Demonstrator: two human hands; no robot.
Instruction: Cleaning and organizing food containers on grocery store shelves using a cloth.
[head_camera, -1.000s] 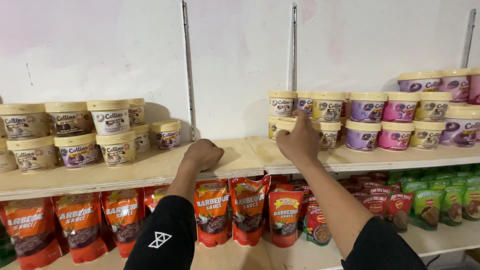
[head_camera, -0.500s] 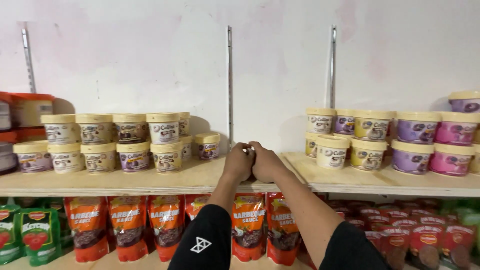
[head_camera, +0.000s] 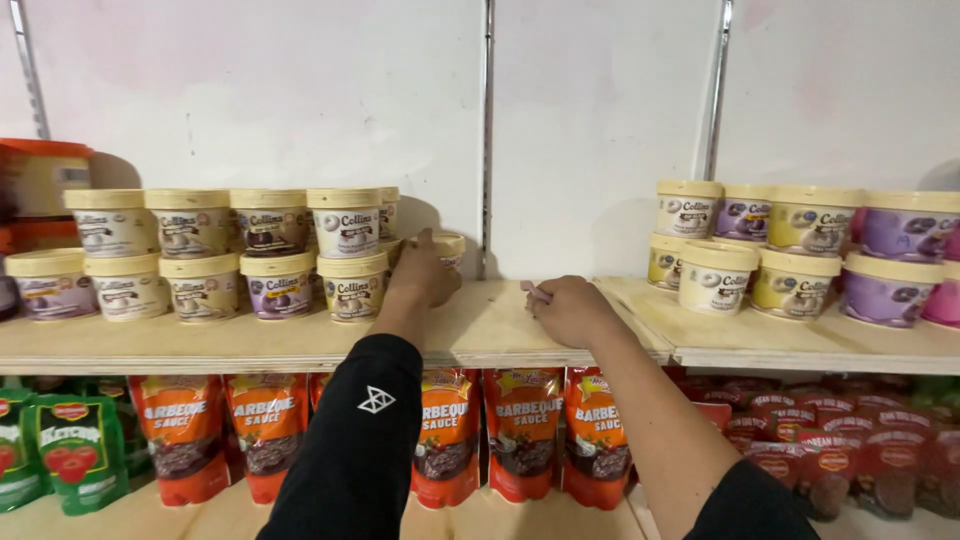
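- An orange box (head_camera: 45, 185) sits at the far left end of the upper shelf (head_camera: 490, 335), pushed back to the wall.
- The left tubs (head_camera: 230, 255) stand two high in close rows, labels turned to the front edge so they read from the aisle; the lower row bears the upper one lid to base.
- A single tub (head_camera: 448, 248) stands at the right end of that group, at the back of the shelf just beside the wall rail (head_camera: 487, 140), in line with the lower row.
- The left hand (head_camera: 425, 270), in a black sleeve, reaches to the back of the shelf and closes on that tub; its grip wraps the tub's left side, fingers curled round it, thumb up near the lid. The tub stands upright on the board.
- The bare middle of the shelf lies between the hands, near its front edge.
- The right hand (head_camera: 570, 310) rests knuckles up on the shelf near the front edge, where two boards meet. Its grip is curled shut and pinches something small and pale (head_camera: 537, 293); I cannot tell what it is.
- The right tubs (head_camera: 790, 245), cream and purple, stand two high toward the right end of the shelf, labels forward too.
- On the lower shelf, sauce pouches (head_camera: 445, 435) stand upright in a row under the front edge, with green pouches (head_camera: 60, 445) at the left.
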